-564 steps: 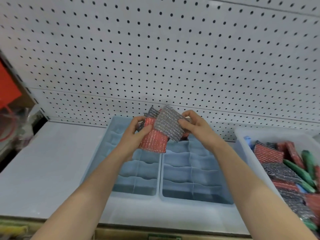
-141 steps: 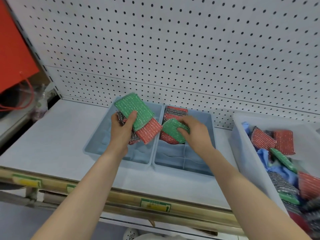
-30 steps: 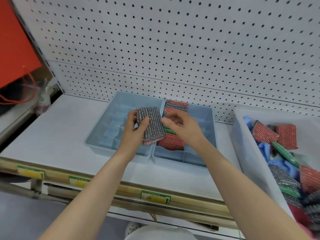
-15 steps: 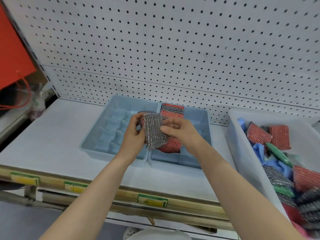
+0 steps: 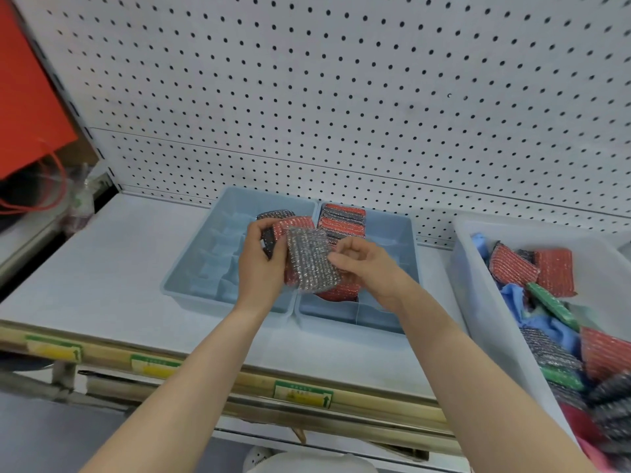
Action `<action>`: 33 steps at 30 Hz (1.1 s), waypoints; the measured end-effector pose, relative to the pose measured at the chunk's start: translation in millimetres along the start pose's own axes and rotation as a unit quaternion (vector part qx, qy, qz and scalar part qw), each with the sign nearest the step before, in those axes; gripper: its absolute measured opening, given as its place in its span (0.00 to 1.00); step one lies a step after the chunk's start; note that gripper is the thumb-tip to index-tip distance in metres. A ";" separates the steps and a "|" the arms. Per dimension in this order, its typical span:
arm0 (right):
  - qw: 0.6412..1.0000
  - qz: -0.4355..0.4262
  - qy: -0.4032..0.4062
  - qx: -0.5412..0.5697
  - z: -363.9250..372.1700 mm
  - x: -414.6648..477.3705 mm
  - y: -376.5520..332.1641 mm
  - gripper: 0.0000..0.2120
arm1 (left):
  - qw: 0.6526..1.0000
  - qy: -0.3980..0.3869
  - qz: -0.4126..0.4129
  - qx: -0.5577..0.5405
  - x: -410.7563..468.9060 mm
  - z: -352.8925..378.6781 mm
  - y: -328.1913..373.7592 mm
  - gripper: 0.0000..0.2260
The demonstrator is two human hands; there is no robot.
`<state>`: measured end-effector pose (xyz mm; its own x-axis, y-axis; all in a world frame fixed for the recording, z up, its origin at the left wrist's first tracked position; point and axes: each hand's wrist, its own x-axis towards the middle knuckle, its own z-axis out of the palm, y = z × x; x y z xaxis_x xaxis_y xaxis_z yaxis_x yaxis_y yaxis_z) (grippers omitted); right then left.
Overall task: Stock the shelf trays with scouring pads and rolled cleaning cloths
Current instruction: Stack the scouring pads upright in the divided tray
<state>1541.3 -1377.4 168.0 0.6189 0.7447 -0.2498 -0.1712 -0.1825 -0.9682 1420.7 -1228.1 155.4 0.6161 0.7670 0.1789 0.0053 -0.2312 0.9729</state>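
The silver pad sat at the centre of the frame, above the seam between the two trays. It was fanned in front of a red pad and a dark pad, and the left hand gripped all three with its fingers wrapped round the bundle. The right hand had its curled fingers pinching the silver pad's right edge. The likely trouble was that pulling one pad free would drag its neighbours along, since the rough mesh probably snags on itself. A loosened grip could then drop the rest into the left tray rather than the right tray, where stacked pads filled the far end. A springy pad pushed into a narrow compartment might also pop back out. Both trays rested on a pale shelf with labels along its front rail. A white bin of mixed pads and blue cloths stood at the right of the frame, with a pegboard behind and a red bag at upper left.
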 end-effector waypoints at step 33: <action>0.905 -0.152 0.140 -0.371 18.7 -3.9 2.2 0.11 | 0.992 -0.043 -0.073 -0.094 -6.7 -26.9 -5.7 0.09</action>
<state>1524.2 -1368.6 167.1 0.7392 0.6595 0.1366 0.5369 -0.4546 -0.7107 1395.3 -1215.8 152.6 0.6843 0.7287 0.0290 -0.0432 0.0008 0.9991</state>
